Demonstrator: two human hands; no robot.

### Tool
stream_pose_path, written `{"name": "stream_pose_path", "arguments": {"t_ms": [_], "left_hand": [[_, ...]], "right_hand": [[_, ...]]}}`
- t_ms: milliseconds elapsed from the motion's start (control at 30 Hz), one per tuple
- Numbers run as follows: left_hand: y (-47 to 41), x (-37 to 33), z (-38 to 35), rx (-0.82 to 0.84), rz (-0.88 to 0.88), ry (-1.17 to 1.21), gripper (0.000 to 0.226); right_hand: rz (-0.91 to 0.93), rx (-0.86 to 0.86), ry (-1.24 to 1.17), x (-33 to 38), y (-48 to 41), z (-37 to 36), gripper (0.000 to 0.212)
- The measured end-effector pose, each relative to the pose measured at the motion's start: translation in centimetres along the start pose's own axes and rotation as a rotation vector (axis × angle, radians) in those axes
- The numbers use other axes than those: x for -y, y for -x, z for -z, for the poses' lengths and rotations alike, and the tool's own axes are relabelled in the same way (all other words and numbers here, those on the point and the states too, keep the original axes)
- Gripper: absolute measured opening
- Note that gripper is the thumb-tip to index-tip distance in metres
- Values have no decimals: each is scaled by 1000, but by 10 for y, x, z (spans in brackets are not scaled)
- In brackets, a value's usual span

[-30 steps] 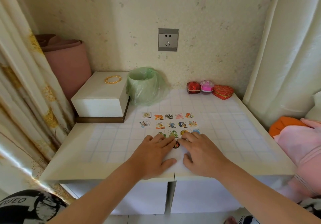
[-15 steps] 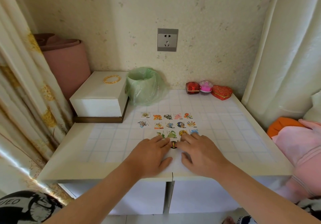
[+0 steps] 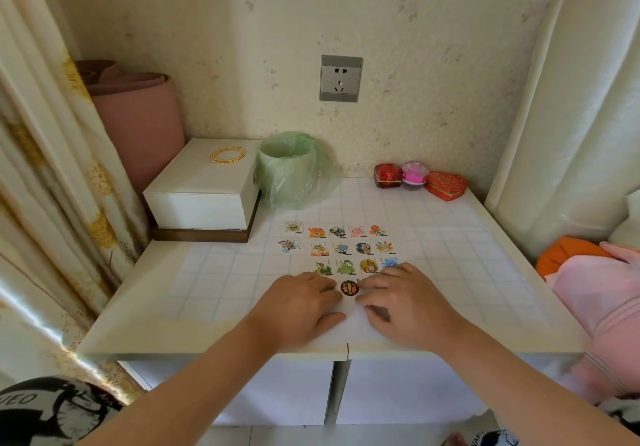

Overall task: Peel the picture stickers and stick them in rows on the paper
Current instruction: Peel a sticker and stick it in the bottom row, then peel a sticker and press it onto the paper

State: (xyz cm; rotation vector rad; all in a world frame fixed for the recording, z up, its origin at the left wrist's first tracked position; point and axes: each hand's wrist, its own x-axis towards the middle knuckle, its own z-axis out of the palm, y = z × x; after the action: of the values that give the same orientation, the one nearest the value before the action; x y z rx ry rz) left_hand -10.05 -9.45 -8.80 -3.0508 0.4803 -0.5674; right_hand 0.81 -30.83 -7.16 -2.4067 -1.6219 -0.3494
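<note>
A white paper (image 3: 349, 324) lies on the gridded tabletop (image 3: 450, 265). Picture stickers (image 3: 341, 248) sit on it in rows, with a round dark sticker (image 3: 348, 287) alone at the front. My left hand (image 3: 301, 303) rests flat on the paper just left of that sticker, fingertips near it. My right hand (image 3: 405, 303) lies flat on the paper just right of the sticker, covering part of the row there. Neither hand holds anything. Whatever lies under the palms is hidden.
A white box (image 3: 204, 186) with a gold bangle (image 3: 228, 154) stands at the back left beside a green-lined bin (image 3: 291, 168). Three small trinket boxes (image 3: 419, 179) sit at the back right. Curtain (image 3: 52, 203) hangs left; pink clothing (image 3: 599, 296) lies right.
The two hands have drawn slightly apart, so the round dark sticker between them shows fully. Otherwise they stay pressed on the paper.
</note>
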Motion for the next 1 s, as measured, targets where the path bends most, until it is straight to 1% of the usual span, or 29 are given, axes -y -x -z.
{"name": "stream_pose_path", "arguments": {"t_ms": [100,200,233,300,367,467,600,700,800,867,1000], "left_hand": [[-2,2,3,33,54,41,35],[-10,12,10,29,192,144,40],[-13,18,14,8,244,181,39],[-21,32,23,-21,343,232,28],[-25,49,31,-27,430,272,21],[-26,74,32,33,521,269,29],[-27,96,25,170,575,229,46],[-33,101,20,303,567,202,55],[-39,100,13,317,528,99,53],[-42,100,11,329,518,56,48],[-46,106,11,305,537,105,37]], "right_hand": [[-83,2,-82,-1,-5,3,17],[-155,14,-118,-2,-20,4,21],[-179,15,-139,-2,-27,5,20],[-234,31,-179,-2,-45,10,16],[-281,57,-210,-2,-64,13,16],[-313,105,-273,-2,-92,13,23],[-319,213,-307,-1,-124,8,29],[-325,293,-339,0,-143,-1,33],[-274,361,-274,2,-158,-10,40],[-248,379,-234,2,-167,-15,43],[-221,411,-196,2,-179,-27,58]]}}
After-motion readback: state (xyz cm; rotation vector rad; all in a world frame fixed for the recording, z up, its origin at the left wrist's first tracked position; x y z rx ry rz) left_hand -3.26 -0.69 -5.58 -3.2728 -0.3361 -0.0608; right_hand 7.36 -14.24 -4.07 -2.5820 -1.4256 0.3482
